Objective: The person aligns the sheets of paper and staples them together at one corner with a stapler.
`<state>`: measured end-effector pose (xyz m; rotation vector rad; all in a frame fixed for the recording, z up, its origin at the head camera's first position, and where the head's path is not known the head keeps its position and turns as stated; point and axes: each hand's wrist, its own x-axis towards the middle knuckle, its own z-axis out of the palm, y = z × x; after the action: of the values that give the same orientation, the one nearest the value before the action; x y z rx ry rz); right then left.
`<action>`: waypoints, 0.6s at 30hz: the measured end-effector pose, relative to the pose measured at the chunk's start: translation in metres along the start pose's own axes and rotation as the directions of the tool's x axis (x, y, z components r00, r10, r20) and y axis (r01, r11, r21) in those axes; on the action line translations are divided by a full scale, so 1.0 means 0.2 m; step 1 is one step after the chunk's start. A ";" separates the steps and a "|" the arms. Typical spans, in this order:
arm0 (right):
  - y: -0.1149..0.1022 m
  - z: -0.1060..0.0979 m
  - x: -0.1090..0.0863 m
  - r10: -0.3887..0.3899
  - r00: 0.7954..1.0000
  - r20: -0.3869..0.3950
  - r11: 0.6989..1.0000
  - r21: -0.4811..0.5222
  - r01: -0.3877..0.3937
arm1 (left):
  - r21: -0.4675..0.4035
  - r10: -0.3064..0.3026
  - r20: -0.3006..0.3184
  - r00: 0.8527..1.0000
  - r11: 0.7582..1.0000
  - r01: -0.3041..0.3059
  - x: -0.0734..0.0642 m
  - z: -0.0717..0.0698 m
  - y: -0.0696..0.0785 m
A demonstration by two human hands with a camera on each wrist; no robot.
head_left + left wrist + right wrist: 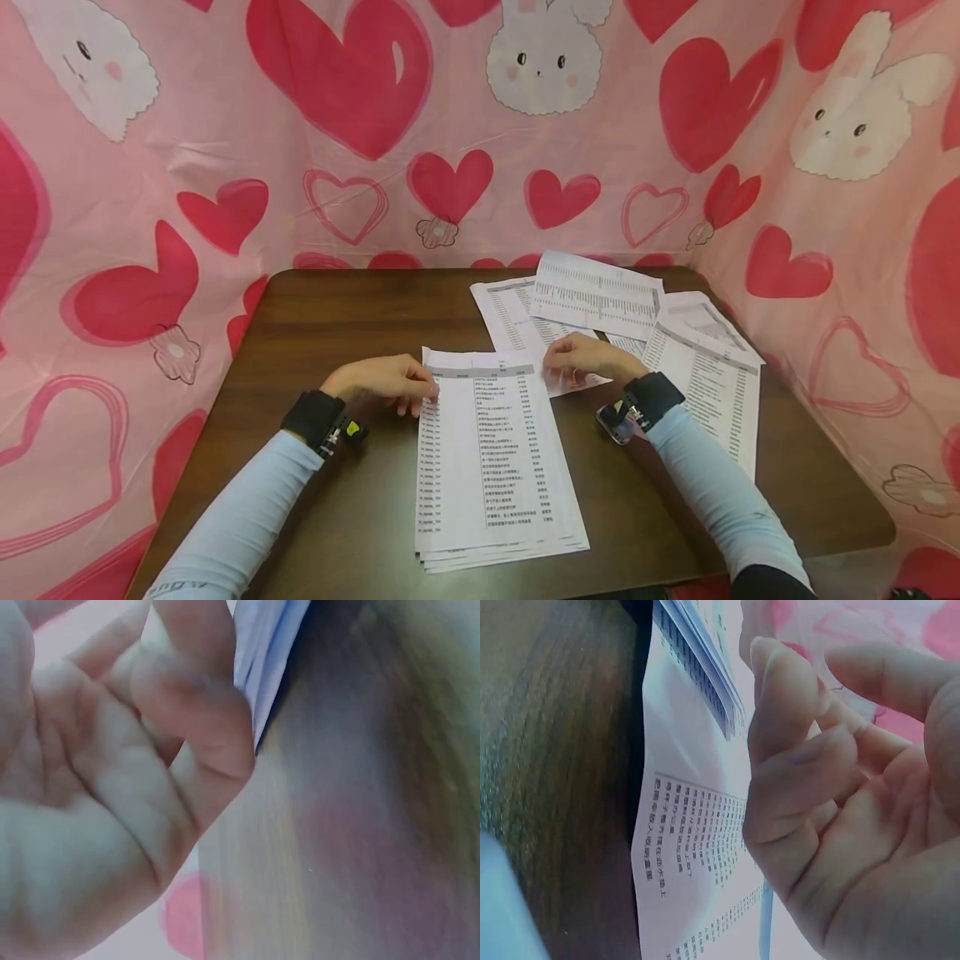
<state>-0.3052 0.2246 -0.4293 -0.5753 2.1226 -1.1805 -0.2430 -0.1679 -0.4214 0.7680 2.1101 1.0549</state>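
A stack of printed sheets [498, 458] lies in front of me, its lower edges slightly uneven. At the stack's upper left edge, my left hand [386, 383] pinches the paper with bent fingers. The left wrist view shows the sheet edges [270, 664] beside these curled fingers; part of the grip is hidden. My right hand [588, 357] hovers by the stack's upper right edge, over a loose sheet. Its fingers [787, 705] are loosely bent, the thumb stands apart, and nothing is held between them.
Several loose printed sheets [600, 292] overlap at the back right of the brown table [337, 500]. Another printed page [708, 387] lies beside the right forearm. A pink curtain with hearts and rabbits [465, 100] surrounds the table at the back and sides.
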 end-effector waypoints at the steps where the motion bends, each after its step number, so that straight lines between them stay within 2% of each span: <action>1: 0.00 0.00 0.00 0.013 1.000 -0.017 1.000 0.018 -0.012 | -0.006 0.000 -0.030 1.000 1.000 0.000 0.00 0.00 0.01; 6: 0.01 -0.02 0.00 0.065 0.992 -0.112 0.991 0.124 -0.051 | -0.026 0.004 -0.167 0.986 1.000 -0.009 0.02 -0.03 0.05; 8: 0.01 -0.02 0.00 0.066 0.987 -0.144 0.990 0.129 -0.047 | -0.039 0.006 -0.205 0.979 0.999 -0.015 0.03 -0.04 0.07; 13: -0.01 -0.04 -0.01 0.072 0.980 -0.186 0.990 0.129 -0.048 | -0.079 0.003 -0.277 0.961 0.997 -0.026 0.06 -0.06 0.11; 18: 0.01 -0.11 -0.03 0.117 0.963 -0.242 0.987 0.133 -0.086 | -0.023 0.041 -0.317 0.948 0.998 -0.051 0.10 -0.07 0.16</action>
<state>-0.3162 0.2415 -0.4202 -0.2707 2.2373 -1.3721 -0.2595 -0.1427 -0.3936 0.6714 2.3453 1.3061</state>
